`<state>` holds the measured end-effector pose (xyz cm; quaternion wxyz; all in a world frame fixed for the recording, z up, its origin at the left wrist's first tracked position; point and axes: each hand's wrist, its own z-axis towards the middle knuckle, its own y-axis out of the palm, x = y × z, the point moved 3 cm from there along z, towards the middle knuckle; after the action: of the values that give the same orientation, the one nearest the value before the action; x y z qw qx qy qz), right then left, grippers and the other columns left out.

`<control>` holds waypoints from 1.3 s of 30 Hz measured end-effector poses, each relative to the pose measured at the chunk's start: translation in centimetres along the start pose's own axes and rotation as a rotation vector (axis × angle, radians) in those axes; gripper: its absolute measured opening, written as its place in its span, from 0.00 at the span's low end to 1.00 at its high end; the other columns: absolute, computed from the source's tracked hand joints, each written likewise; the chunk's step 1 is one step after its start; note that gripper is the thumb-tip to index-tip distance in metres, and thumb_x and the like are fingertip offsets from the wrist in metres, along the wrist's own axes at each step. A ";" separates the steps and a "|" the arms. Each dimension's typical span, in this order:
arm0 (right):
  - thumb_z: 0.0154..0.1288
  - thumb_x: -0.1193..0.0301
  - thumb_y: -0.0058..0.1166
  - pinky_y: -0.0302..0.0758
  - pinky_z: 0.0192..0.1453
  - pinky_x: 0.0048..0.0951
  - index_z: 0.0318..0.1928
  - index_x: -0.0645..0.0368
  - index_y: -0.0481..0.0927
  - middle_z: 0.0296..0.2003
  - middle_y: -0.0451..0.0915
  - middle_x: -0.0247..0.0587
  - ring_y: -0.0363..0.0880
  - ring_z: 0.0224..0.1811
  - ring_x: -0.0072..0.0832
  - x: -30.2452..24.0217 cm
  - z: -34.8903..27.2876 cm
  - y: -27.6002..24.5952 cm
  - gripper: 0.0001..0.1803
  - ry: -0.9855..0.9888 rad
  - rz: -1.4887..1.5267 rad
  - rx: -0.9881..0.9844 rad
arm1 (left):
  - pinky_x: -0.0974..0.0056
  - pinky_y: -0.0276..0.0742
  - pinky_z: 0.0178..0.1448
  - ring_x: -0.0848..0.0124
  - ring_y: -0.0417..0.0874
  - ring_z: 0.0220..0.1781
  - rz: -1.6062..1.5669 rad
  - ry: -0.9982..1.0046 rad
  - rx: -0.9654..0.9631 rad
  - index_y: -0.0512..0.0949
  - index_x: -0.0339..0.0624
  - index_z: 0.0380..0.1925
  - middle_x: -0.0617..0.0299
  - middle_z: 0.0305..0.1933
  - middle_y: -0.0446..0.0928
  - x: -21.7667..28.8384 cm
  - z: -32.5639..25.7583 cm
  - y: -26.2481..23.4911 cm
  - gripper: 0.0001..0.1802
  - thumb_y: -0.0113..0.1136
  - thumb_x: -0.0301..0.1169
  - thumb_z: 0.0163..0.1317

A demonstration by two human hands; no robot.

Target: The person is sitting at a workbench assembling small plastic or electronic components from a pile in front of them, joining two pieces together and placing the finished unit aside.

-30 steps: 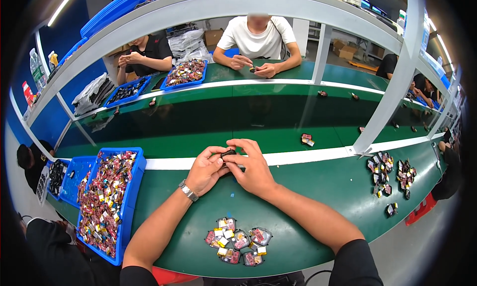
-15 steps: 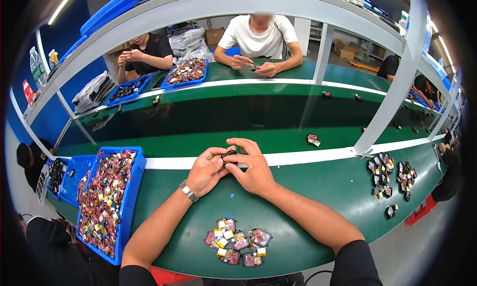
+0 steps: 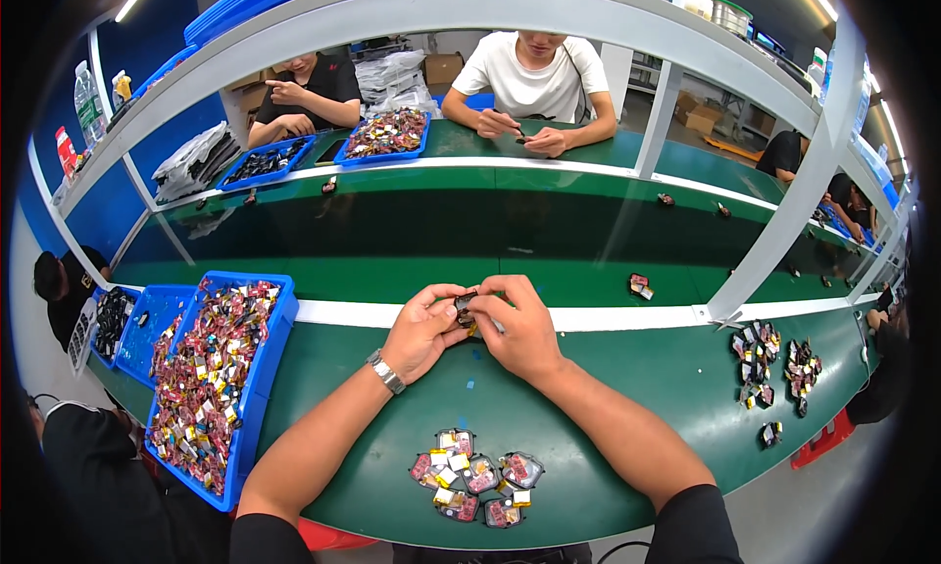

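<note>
Between both hands, above the near edge of the white rail, is a small black plastic casing (image 3: 465,311) with a bit of yellow below it. My left hand (image 3: 417,341) is closed around its left side, a watch on the wrist. The fingertips of my right hand (image 3: 520,334) pinch it from the right, partly hiding it. Nearer to me on the green table lies a cluster of open black casings (image 3: 480,474) with red circuit boards, white blocks and yellow tape. A blue bin (image 3: 260,407) at my left is heaped with red boards and white-and-yellow pieces.
Another blue bin (image 3: 110,341) with black parts stands far left. More casings (image 3: 755,360) lie in groups at the right. Beyond the white rail (image 3: 608,319), a green belt (image 3: 549,280) carries scattered units. A metal post (image 3: 799,192) rises at right. Two people sit opposite.
The black casing has been tilted in my fingers, showing more of its face and some yellow. The unit on the belt appears slightly farther right as the view shifts.
</note>
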<state>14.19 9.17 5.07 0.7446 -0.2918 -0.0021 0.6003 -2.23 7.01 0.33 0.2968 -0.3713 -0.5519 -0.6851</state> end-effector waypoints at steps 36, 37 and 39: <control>0.61 0.81 0.58 0.82 0.38 0.27 0.41 0.66 0.80 0.40 0.79 0.44 0.84 0.35 0.31 1.6 -0.9 1.3 0.08 0.439 0.327 -0.114 | 0.72 0.81 0.44 0.79 0.82 0.43 0.486 0.038 0.304 0.73 0.38 0.48 0.63 0.46 0.82 -0.3 -0.6 1.4 0.09 0.53 0.23 0.69; 0.60 0.81 0.59 0.82 0.38 0.27 0.41 0.66 0.80 0.39 0.80 0.44 0.84 0.35 0.31 1.5 -0.9 1.4 0.07 0.426 0.339 -0.106 | 0.72 0.80 0.43 0.80 0.82 0.42 0.507 0.061 0.301 0.73 0.38 0.48 0.63 0.45 0.82 -0.4 -0.5 1.2 0.09 0.53 0.23 0.69; 0.60 0.81 0.59 0.82 0.38 0.27 0.40 0.66 0.81 0.39 0.80 0.43 0.84 0.35 0.31 1.4 -0.9 1.4 0.07 0.420 0.350 -0.099 | 0.72 0.80 0.43 0.80 0.82 0.41 0.527 0.080 0.297 0.73 0.38 0.48 0.63 0.44 0.82 -0.4 -0.6 1.1 0.09 0.52 0.24 0.69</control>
<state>13.62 10.20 3.22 0.5985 -0.4416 0.1735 0.6455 -1.22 6.22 0.52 0.5368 -0.4272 -0.5186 -0.5103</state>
